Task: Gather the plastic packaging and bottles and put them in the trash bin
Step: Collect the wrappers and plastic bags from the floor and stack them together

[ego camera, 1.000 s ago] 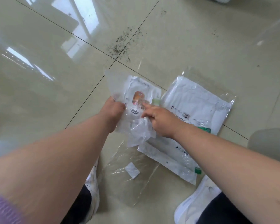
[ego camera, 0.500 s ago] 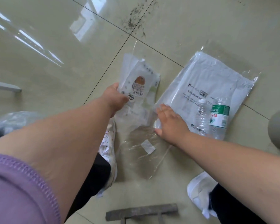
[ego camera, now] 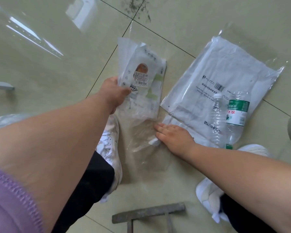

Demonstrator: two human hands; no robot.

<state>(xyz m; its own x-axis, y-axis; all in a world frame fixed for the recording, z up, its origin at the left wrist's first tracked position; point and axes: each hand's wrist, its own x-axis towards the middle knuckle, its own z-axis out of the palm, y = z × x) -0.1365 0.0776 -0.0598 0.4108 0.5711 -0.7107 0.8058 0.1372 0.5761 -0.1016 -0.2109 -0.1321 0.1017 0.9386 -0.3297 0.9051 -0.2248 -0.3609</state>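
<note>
Now left hand (ego camera: pixel 115 93) gripping wrappers (ego camera: pixel 141 81), right hand (ego camera: pixel 174 137) flat on clear bag (ego camera: pixel 144 140)

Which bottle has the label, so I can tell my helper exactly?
Start at the big white mailer bag on the floor tiles, right of the right hand. Two clear bottles lie on its near edge. Take the right one: green-and-white label, unlike its bare, white-capped neighbour.
</note>
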